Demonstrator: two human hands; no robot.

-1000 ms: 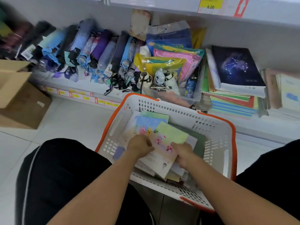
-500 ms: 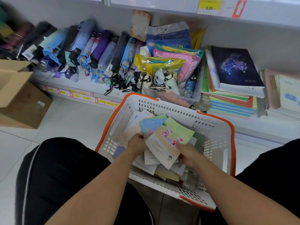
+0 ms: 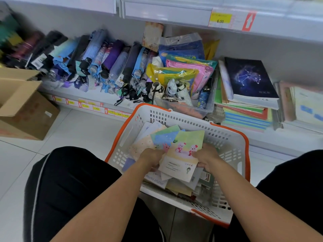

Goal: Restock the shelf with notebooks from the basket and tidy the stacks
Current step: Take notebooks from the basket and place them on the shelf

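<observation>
I have both hands down in the white basket with the orange rim, which sits between my knees in front of the low shelf. My left hand grips a fanned bundle of thin notebooks by their near edges, fingers curled under and out of sight; my right hand pinches the right edge of the top notebook, the pale green one with two pink bears on its cover. It lies tilted on the loose heap, touching the books beneath. I judge these to be light, floppy, soft-covered booklets with slick covers, so they will likely slide off one another if I lift them by one corner; squaring the bundle first and clamping it from both long edges looks the safer hold. The place for them seems to be the notebook stacks on the right of the shelf, topped by a dark constellation-cover notebook, and those stacks lean unevenly. Folded umbrellas fill the shelf's left, with a cardboard box on the floor beside.
</observation>
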